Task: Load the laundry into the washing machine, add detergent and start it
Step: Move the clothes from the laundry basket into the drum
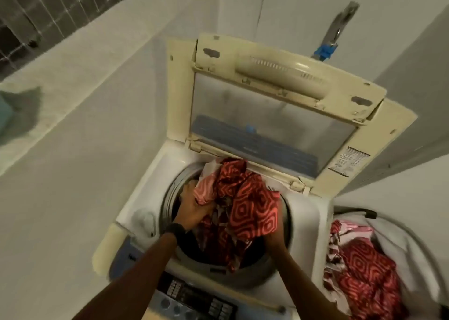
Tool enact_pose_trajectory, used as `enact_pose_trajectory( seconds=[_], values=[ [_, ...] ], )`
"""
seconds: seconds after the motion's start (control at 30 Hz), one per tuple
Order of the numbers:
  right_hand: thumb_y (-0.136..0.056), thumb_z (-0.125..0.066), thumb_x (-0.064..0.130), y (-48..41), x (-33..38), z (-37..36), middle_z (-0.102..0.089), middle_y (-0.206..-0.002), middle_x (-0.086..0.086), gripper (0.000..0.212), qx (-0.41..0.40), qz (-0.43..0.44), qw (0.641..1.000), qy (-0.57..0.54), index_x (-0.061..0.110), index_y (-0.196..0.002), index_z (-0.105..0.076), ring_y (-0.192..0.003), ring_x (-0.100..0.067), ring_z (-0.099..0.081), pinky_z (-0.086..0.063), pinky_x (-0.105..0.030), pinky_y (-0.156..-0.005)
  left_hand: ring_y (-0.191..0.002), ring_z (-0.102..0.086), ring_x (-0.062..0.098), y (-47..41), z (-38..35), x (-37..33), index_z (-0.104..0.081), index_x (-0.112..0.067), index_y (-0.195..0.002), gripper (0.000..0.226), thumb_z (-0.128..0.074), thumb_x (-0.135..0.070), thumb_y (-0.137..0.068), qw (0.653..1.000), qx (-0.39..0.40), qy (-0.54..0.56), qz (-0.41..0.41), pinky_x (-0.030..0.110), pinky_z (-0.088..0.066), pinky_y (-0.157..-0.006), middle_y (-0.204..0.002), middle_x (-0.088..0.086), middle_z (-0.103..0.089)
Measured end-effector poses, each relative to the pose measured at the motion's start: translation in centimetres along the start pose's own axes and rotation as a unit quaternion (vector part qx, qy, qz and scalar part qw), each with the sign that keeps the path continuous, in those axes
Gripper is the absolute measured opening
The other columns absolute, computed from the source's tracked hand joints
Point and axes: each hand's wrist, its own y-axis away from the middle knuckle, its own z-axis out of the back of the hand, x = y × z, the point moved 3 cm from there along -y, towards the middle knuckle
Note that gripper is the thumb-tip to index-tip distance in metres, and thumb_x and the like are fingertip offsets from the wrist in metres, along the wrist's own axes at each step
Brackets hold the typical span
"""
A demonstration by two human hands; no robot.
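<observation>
— Left grip [192,208]?
— Curled tight round a bunch of the red patterned cloth [247,210], over the left side of the drum [167,193]. Black band [175,229] at the wrist.
— Right grip [274,243]?
— Tucked under the cloth's near right edge. Cannot tell whether clasping anything.
— And the cloth itself?
— Heaped across the drum mouth, partly hanging inside, top end near the foot of the raised lid [243,50].
— Further out?
— Control panel [194,298] along the near edge of the washing machine [306,212]. Just to the right, a basket [408,232] with more red patterned laundry [364,276]. Behind, on the wall, a tap [340,21].
</observation>
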Motion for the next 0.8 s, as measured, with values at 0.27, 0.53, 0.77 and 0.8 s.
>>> enact_pose_trajectory(
  seconds=[0.27, 0.53, 0.77, 0.8],
  values=[
    [-0.101, -0.045, 0.055, -6.1, -5.6, -3.8, 0.001, -0.172, -0.013, 0.080, 0.138, 0.021, 0.809, 0.571, 0.024, -0.165, -0.009, -0.157, -0.039, -0.009, -0.020, -0.056, -0.123, -0.156, -0.014, 0.043, -8.4, -3.3, 9.1, -0.011, -0.030, -0.166, 0.106, -0.068, -0.066, -0.084, 0.943, 0.046, -0.320, 0.084, 0.060, -0.025, -0.122, -0.172, 0.016, -0.002],
    [-0.104, -0.051, 0.030, -9.9, -3.6, -4.8, -0.052, -0.147, -0.017, 0.049, 0.244, -0.009, 0.792, 0.560, 0.016, -0.150, -0.044, -0.125, -0.036, -0.059, -0.051, -0.046, -0.100, -0.153, -0.019, 0.042, -10.5, -6.2, 11.6, -0.015, -0.023, -0.166, 0.091, -0.053, -0.063, -0.094, 0.854, 0.051, -0.507, -0.101, 0.074, -0.020, -0.116, -0.168, 0.022, -0.019],
    [-0.096, -0.065, 0.029, -13.0, 0.5, -9.0, -0.058, -0.143, -0.010, 0.053, 0.156, 0.161, 0.884, 0.410, 0.020, -0.146, -0.052, -0.129, -0.032, -0.056, -0.046, -0.041, -0.105, -0.157, -0.010, 0.038, -8.7, -5.0, 15.7, -0.009, -0.022, -0.166, 0.084, -0.051, -0.054, -0.101, 0.923, 0.127, -0.363, 0.025, 0.054, -0.013, -0.126, -0.173, 0.015, -0.006],
    [-0.098, -0.065, 0.029, -13.5, -0.2, -9.9, -0.046, -0.155, -0.011, 0.063, 0.184, 0.131, 0.888, 0.400, 0.020, -0.155, -0.041, -0.140, -0.031, -0.046, -0.039, -0.043, -0.114, -0.159, 0.001, 0.034, -8.4, -4.7, 16.7, 0.003, -0.027, -0.165, 0.084, -0.048, -0.053, -0.103, 0.924, 0.153, -0.343, 0.075, 0.050, -0.006, -0.127, -0.174, 0.008, 0.007]
  ],
)
